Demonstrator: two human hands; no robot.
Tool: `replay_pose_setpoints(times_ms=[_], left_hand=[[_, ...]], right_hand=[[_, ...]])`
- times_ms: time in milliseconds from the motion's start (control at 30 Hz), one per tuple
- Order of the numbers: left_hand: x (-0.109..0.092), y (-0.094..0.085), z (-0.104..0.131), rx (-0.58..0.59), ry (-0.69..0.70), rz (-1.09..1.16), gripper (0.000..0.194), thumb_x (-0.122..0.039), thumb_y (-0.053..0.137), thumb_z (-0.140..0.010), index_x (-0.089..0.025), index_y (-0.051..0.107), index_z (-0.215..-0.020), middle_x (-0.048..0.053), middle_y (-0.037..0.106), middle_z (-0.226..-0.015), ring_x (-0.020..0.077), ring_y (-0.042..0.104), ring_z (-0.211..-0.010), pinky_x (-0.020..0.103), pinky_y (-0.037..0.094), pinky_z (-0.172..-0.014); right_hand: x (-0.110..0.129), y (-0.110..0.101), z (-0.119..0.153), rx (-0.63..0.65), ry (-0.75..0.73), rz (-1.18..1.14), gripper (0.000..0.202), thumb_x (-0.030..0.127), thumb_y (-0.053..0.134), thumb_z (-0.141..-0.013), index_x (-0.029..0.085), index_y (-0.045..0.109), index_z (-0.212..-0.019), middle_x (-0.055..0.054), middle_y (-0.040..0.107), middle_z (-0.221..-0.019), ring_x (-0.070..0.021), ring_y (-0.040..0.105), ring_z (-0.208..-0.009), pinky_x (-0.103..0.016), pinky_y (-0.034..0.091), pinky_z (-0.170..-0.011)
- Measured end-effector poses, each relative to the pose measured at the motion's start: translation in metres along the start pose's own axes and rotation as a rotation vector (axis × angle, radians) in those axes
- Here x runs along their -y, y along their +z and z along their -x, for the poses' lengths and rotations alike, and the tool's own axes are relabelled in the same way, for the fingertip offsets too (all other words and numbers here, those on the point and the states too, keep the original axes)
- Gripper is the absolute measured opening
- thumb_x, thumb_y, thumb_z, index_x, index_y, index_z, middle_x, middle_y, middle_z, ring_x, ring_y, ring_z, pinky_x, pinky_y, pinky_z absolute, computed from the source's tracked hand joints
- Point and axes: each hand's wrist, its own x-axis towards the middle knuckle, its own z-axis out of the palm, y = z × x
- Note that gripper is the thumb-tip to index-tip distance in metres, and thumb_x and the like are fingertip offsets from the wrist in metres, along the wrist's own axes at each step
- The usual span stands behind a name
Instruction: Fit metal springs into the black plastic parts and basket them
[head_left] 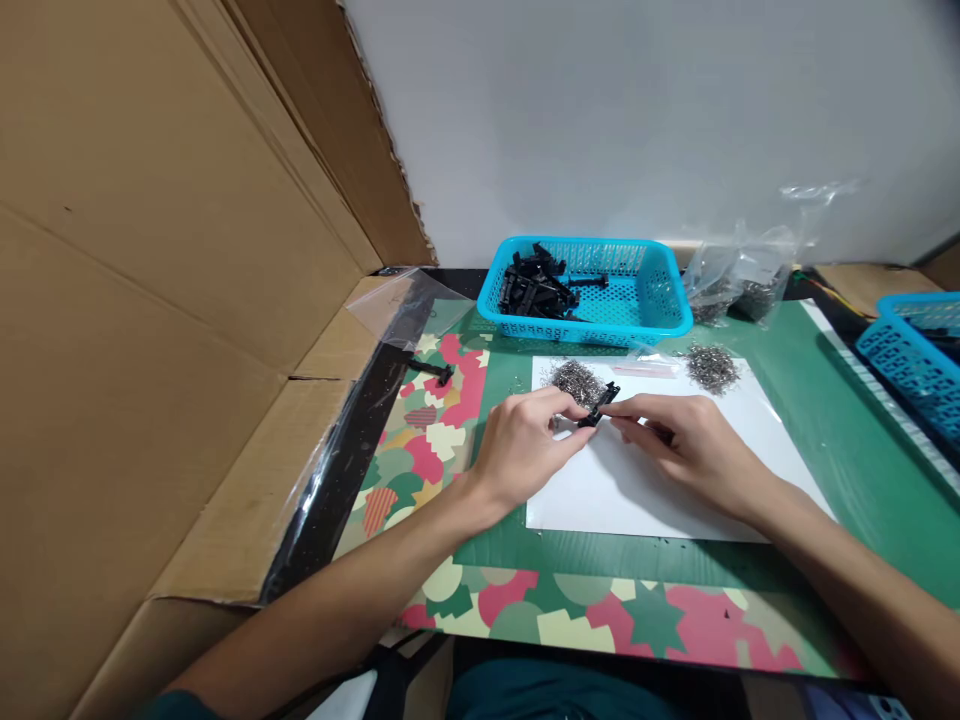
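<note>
Over a white sheet of paper [585, 490], my left hand [525, 435] pinches a small black plastic part [606, 396] between thumb and fingers. My right hand [679, 430] is closed at the part's right side, its fingertips at the part; whether they hold some tiny piece I cannot make out. Just behind the left fingers lies a pile of small metal pieces [574, 380]. A second metal pile [712, 369] sits at the sheet's far right corner. Another black part [431, 371] lies alone on the patterned mat at the left.
A blue basket [615, 332] at the back holds several black parts. Beside it stand clear bags [739, 280] with metal pieces. Another blue basket [900, 345] is at the right edge. Cardboard [187, 300] walls off the left side. An empty-looking plastic bag [397, 305] lies back left.
</note>
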Motion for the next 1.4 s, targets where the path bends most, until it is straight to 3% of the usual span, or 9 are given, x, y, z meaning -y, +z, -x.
replay_pose_setpoints(times_ms=[133, 267, 467, 767, 1000, 1233, 1400], left_hand=[[-0.001, 0.0, 0.0, -0.005, 0.014, 0.005, 0.01, -0.026, 0.083, -0.085, -0.018, 0.078, -0.09, 0.002, 0.074, -0.079, 0.0151, 0.062, -0.066, 0.028, 0.045, -0.064], [-0.002, -0.001, 0.0, -0.001, 0.019, 0.001, 0.012, -0.029, 0.082, -0.085, -0.018, 0.078, -0.09, 0.002, 0.073, -0.078, 0.0149, 0.061, -0.064, 0.028, 0.044, -0.062], [-0.001, 0.0, -0.001, -0.006, 0.035, 0.006, 0.012, -0.028, 0.082, -0.085, -0.018, 0.078, -0.087, 0.003, 0.074, -0.078, 0.0138, 0.059, -0.062, 0.027, 0.043, -0.059], [-0.002, 0.002, -0.002, -0.024, 0.016, 0.065, 0.008, -0.024, 0.082, -0.084, -0.016, 0.079, -0.086, 0.001, 0.07, -0.068, 0.0126, 0.056, -0.057, 0.026, 0.045, -0.058], [-0.003, 0.001, -0.001, -0.029, -0.01, 0.08, 0.006, -0.022, 0.082, -0.083, -0.016, 0.08, -0.085, 0.002, 0.07, -0.067, 0.0126, 0.057, -0.056, 0.026, 0.045, -0.056], [-0.001, 0.003, -0.002, -0.031, 0.012, 0.082, 0.007, -0.022, 0.083, -0.082, -0.017, 0.081, -0.087, 0.002, 0.073, -0.071, 0.0123, 0.057, -0.057, 0.026, 0.045, -0.057], [0.0, 0.001, -0.002, -0.027, 0.025, 0.086, 0.006, -0.021, 0.082, -0.083, -0.017, 0.081, -0.087, 0.001, 0.07, -0.069, 0.0118, 0.054, -0.056, 0.025, 0.042, -0.055]], right_hand=[[0.002, 0.003, 0.001, 0.017, 0.03, -0.02, 0.031, 0.019, 0.057, -0.101, 0.022, 0.073, -0.127, -0.001, 0.079, -0.085, -0.0137, 0.063, -0.058, -0.025, 0.045, -0.057], [0.003, 0.003, 0.002, 0.012, 0.039, -0.046, 0.03, 0.017, 0.056, -0.1, 0.022, 0.077, -0.121, -0.002, 0.079, -0.087, -0.0137, 0.063, -0.061, -0.024, 0.044, -0.058], [0.003, 0.002, 0.002, 0.008, 0.053, -0.074, 0.029, 0.019, 0.055, -0.1, 0.019, 0.079, -0.116, 0.0, 0.075, -0.074, -0.0123, 0.056, -0.054, -0.024, 0.041, -0.055], [0.007, 0.009, 0.005, -0.023, -0.057, 0.008, 0.027, 0.011, 0.053, -0.099, 0.017, 0.078, -0.107, -0.007, 0.082, -0.096, -0.0179, 0.074, -0.076, -0.026, 0.05, -0.066], [0.007, 0.016, 0.008, -0.052, -0.098, 0.124, 0.029, 0.012, 0.049, -0.102, 0.016, 0.075, -0.115, -0.01, 0.08, -0.094, -0.0196, 0.074, -0.075, -0.028, 0.052, -0.065], [0.01, 0.017, 0.007, -0.057, -0.076, 0.084, 0.027, 0.011, 0.051, -0.101, 0.017, 0.076, -0.108, -0.009, 0.079, -0.094, -0.0196, 0.073, -0.076, -0.029, 0.051, -0.067], [0.014, 0.021, 0.007, -0.038, -0.035, 0.166, 0.025, 0.012, 0.049, -0.1, 0.015, 0.074, -0.096, -0.009, 0.074, -0.083, -0.0182, 0.066, -0.067, -0.029, 0.043, -0.062]])
